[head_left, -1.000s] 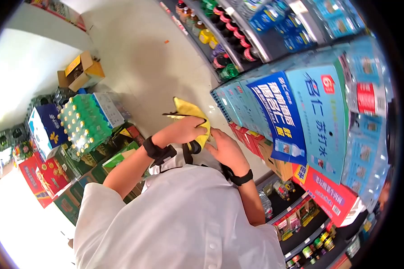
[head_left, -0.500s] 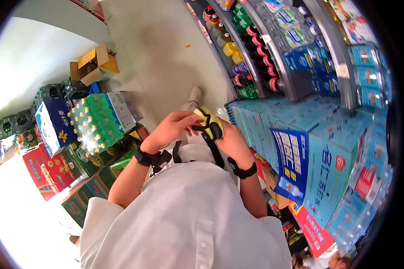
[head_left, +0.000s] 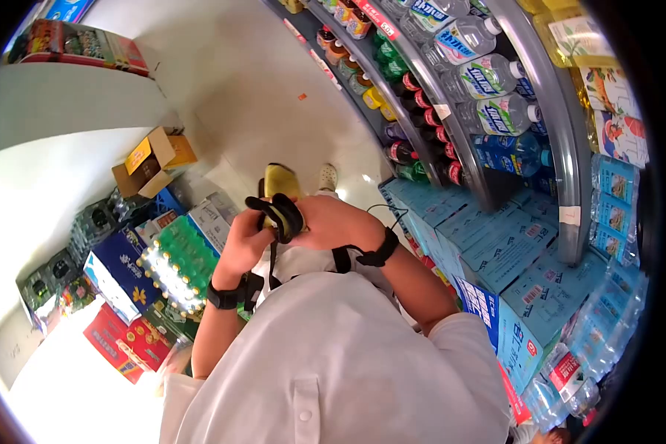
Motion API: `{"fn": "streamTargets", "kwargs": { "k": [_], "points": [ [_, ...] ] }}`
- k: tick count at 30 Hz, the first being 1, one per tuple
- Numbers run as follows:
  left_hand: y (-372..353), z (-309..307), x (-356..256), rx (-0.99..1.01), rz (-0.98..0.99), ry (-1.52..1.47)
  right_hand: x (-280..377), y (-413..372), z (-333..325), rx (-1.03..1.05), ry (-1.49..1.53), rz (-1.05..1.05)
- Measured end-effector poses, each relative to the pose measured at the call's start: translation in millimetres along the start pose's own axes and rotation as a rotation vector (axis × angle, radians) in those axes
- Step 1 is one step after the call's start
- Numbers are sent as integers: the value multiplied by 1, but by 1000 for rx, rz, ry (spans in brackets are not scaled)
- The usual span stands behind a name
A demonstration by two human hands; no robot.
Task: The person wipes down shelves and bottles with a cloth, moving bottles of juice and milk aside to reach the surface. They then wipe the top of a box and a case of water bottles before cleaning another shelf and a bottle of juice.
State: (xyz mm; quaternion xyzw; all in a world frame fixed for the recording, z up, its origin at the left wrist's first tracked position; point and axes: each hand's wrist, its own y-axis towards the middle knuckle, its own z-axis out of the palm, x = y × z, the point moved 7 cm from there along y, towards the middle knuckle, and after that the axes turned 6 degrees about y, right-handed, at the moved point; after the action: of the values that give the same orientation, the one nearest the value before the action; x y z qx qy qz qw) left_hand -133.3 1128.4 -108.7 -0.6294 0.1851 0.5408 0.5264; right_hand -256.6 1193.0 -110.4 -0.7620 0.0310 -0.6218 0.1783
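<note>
A yellow-and-black item that looks like a glove (head_left: 281,180) is in front of my waist, with black bands around its lower part. My left hand (head_left: 243,243) is closed, its fingers gripping the black edge of the glove. On the other side, my right hand (head_left: 333,223) reaches into or behind the glove, so its fingers are hidden. Black straps circle both wrists. From the right wristband (head_left: 377,250) a thin dark cord loops outward.
Blue cartons (head_left: 488,240) are stacked at the right below shelves of bottles (head_left: 488,78). On the left stand green bottle packs (head_left: 189,251), a navy box (head_left: 122,263), a red box (head_left: 126,340) and an opened cardboard box (head_left: 152,163). Pale floor (head_left: 237,96) lies ahead.
Both hands and the glove have shifted left in view. The glove's yellow part now points forward, and the left hand has moved from above the glove to its left edge. The view has turned.
</note>
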Motion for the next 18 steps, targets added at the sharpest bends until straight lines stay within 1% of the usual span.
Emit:
{"fn": "streamTargets", "kwargs": {
  "k": [1, 2, 3, 4, 5, 6, 7, 9, 10, 11, 12, 13, 14, 15, 16, 17, 18],
  "points": [
    [2, -4, -1, 12, -3, -9, 3, 9, -4, 20, 44, -1],
    [4, -12, -5, -52, 47, 15, 2, 18, -6, 65, 43, -25],
    [6, -21, -9, -118, 92, 39, 2, 24, -9, 64, 47, -12],
    [11, -27, -24, -150, 171, 24, 4, 30, -14, 11, 92, -24],
    [19, -31, -25, -143, 168, 20, 7, 37, -20, -40, 133, -43],
    [25, -42, -25, -182, 155, -55, 6, 43, -22, -31, 106, 3],
    [33, -56, -26, -213, 145, -126, 6, 50, -23, -45, 104, 1],
    [57, -78, -25, -211, 184, -69, 7, 63, -29, -124, 57, 49],
    [67, -88, -31, -197, 173, 35, 18, 66, -37, -248, 72, 32],
    [77, -96, -38, -182, 166, 135, 32, 70, -40, -272, 68, 41],
    [87, -103, -49, -112, 180, 125, 44, 75, -50, -367, 63, 103],
    [89, -111, -63, -100, 194, 125, 53, 80, -58, -457, 56, 159],
    [92, -118, -81, -64, 228, 296, 54, 88, -60, -556, 70, 81],
    [97, -125, -99, -40, 266, 473, 56, 98, -60, -566, 54, 60],
    [104, -135, -107, -43, 339, 491, 60, 105, -68, -668, -7, 17],
    [110, -147, -114, -54, 352, 506, 66, 111, -73, -767, -57, -22],
    [116, -156, -118, -8, 299, 485, 78, 119, -78, -791, 11, 0]
  ]
}}
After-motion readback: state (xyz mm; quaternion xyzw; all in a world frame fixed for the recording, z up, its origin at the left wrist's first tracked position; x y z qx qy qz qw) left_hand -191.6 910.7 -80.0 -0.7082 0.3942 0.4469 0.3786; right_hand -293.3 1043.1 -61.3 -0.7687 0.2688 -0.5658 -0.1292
